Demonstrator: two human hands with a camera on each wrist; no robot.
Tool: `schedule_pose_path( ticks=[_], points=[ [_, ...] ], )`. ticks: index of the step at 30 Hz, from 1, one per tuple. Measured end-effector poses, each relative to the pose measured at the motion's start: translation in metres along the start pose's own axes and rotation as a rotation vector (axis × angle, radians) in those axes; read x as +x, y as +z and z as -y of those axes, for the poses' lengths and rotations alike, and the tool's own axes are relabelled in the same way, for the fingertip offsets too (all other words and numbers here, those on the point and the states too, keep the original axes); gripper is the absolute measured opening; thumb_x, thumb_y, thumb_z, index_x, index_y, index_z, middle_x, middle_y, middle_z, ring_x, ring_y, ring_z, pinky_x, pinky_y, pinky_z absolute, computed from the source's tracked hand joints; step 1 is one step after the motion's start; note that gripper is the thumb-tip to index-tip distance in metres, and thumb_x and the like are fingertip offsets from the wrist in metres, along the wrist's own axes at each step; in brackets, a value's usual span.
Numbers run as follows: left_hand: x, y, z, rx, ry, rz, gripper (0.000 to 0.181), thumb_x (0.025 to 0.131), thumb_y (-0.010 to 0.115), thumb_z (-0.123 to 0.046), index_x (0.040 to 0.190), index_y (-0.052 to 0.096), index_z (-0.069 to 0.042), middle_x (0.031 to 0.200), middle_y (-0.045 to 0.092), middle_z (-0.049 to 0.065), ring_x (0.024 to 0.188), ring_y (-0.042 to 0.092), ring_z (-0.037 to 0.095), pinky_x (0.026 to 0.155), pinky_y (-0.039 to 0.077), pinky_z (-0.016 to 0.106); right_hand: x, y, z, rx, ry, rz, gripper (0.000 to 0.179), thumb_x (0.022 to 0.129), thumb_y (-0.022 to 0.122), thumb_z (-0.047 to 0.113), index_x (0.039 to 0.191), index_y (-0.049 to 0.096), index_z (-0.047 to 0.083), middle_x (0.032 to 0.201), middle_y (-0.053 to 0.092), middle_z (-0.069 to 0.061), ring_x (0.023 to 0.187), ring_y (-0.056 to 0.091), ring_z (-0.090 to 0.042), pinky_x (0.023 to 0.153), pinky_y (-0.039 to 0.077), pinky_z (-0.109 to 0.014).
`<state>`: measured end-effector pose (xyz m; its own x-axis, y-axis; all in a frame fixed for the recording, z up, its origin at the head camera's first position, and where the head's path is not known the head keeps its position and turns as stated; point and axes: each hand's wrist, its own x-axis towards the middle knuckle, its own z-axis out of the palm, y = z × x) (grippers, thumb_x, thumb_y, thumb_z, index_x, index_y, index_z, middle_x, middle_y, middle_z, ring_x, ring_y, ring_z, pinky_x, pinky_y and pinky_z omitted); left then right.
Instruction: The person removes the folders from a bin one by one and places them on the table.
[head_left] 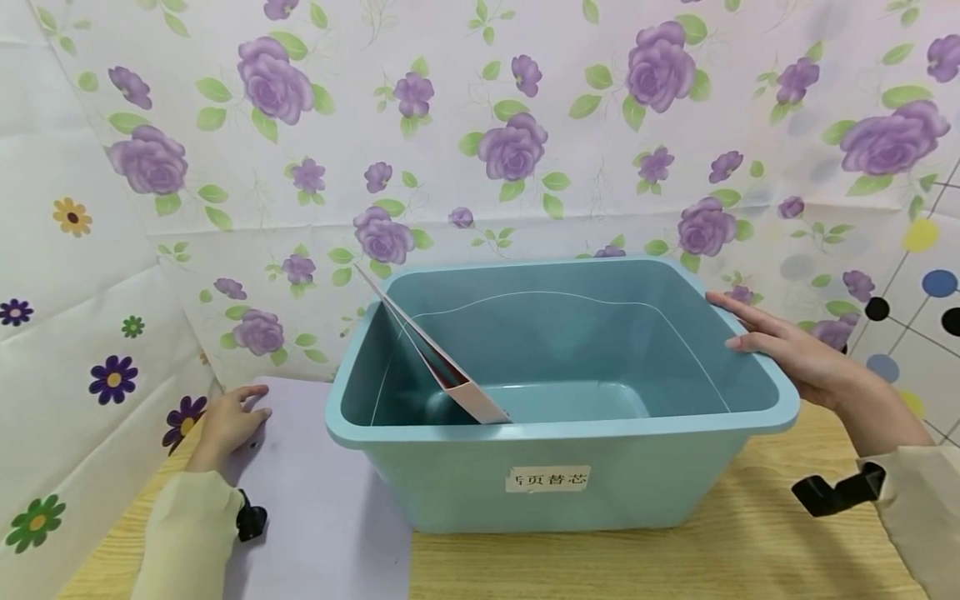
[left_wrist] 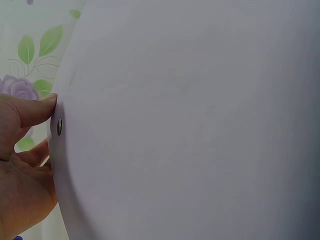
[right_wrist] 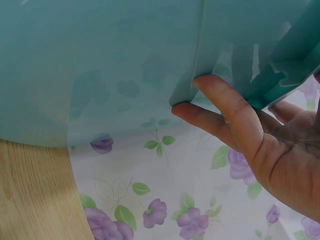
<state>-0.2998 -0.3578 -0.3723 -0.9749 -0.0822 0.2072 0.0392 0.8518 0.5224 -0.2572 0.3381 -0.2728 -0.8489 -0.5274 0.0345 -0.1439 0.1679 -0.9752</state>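
Observation:
A pale lavender binder (head_left: 315, 500) with a small metal rivet lies flat on the table, left of a blue-green plastic tub (head_left: 555, 479). At the binder's left edge my left hand (head_left: 231, 423) pinches it, thumb by the rivet (left_wrist: 59, 127) and fingers behind the edge. My right hand (head_left: 806, 358) holds the tub's right rim, with the fingers under the lip in the right wrist view. Inside the tub a pinkish binder (head_left: 477, 402) leans against the left wall, its upper corner sticking out above the rim. Its lower part is hidden by the tub's front wall.
The tub stands on a wood-grain table (head_left: 562, 567) and bears a white label (head_left: 547, 479) with printed characters. Behind it hangs a cloth with purple flowers (head_left: 513, 146). Another flowered sheet (head_left: 67, 375) borders the left side, and a dotted covering (head_left: 911, 333) the right.

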Motion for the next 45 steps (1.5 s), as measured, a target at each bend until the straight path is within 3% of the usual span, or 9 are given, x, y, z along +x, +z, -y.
schedule_pose_path(
  ticks=[32,45],
  points=[
    [0.006,0.011,0.003,-0.013,-0.120,0.109,0.046,0.086,0.054,-0.011,0.125,0.044,0.013,0.125,0.033,0.043,0.115,0.033,0.054,0.095,0.028,0.059,-0.001,0.000,-0.001,-0.006,0.030,-0.010,0.062,0.099,0.033,0.012,0.146,-0.001,0.035,0.126,0.034,0.011,0.094,0.062,-0.029,0.065,0.052,-0.047],
    [0.007,0.010,0.000,-0.017,-0.111,0.101,0.046,0.085,0.056,-0.010,0.123,0.045,0.014,0.124,0.037,0.041,0.112,0.037,0.053,0.092,0.032,0.057,-0.001,0.001,0.001,-0.037,0.042,-0.039,0.062,0.099,0.033,0.013,0.146,-0.001,0.035,0.132,0.022,0.003,0.092,0.062,-0.029,0.063,0.052,-0.048]
  ],
)
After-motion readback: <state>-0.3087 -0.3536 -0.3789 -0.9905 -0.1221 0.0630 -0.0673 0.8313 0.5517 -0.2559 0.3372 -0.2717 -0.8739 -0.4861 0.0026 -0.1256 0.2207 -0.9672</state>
